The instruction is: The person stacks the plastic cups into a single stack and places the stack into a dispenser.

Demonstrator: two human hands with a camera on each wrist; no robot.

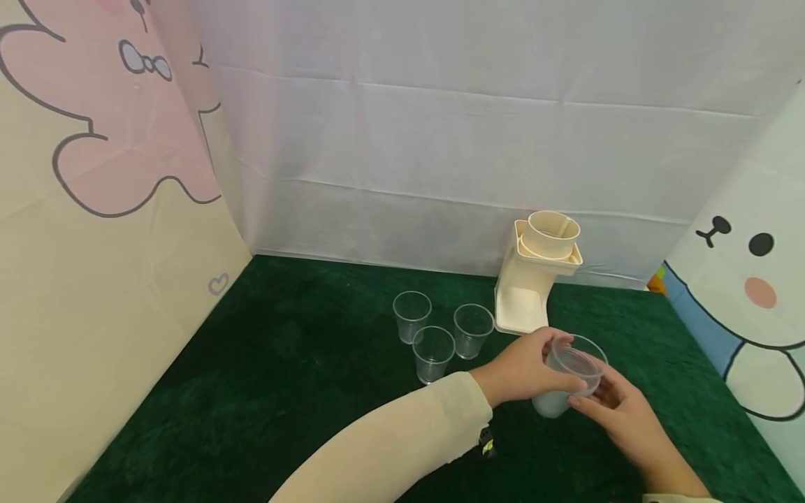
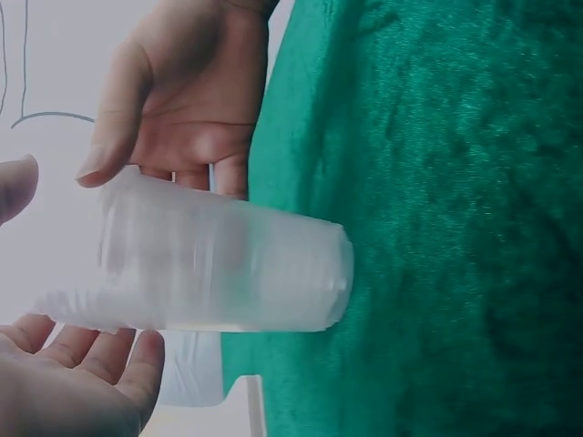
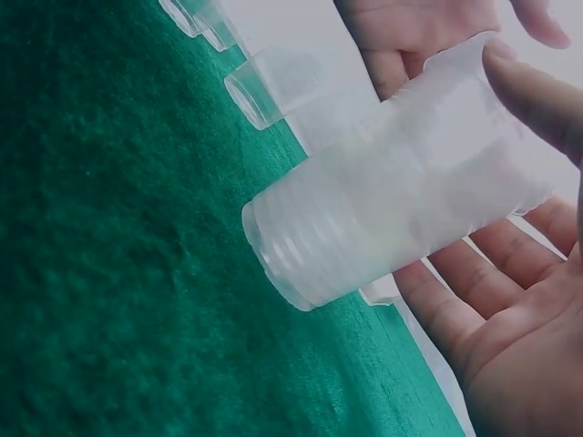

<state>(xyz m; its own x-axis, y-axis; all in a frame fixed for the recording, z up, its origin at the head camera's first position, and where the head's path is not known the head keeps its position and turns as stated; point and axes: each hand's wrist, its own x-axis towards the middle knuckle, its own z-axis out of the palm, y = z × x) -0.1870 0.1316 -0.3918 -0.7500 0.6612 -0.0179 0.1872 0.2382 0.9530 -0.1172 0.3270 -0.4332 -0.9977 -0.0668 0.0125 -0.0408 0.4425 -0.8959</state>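
Both hands hold a tilted stack of nested clear plastic cups (image 1: 552, 404) at the right of the green cloth. My left hand (image 1: 523, 367) grips it near the rim, thumb across the near side and fingers on the far side. From the right, my right hand (image 1: 619, 413) holds the same stack between thumb and fingers. In the left wrist view the stack (image 2: 228, 259) lies sideways, its ribbed base pointing right. The stack's closely nested layers show in the right wrist view (image 3: 355, 223).
Three single clear cups, one at the back (image 1: 411, 318), one in front (image 1: 434, 358) and one to the right (image 1: 472, 334), stand left of the hands. Behind the hands is a cream stand with a round ring on top (image 1: 525, 279). A white sheet (image 1: 402, 154) hangs along the back.
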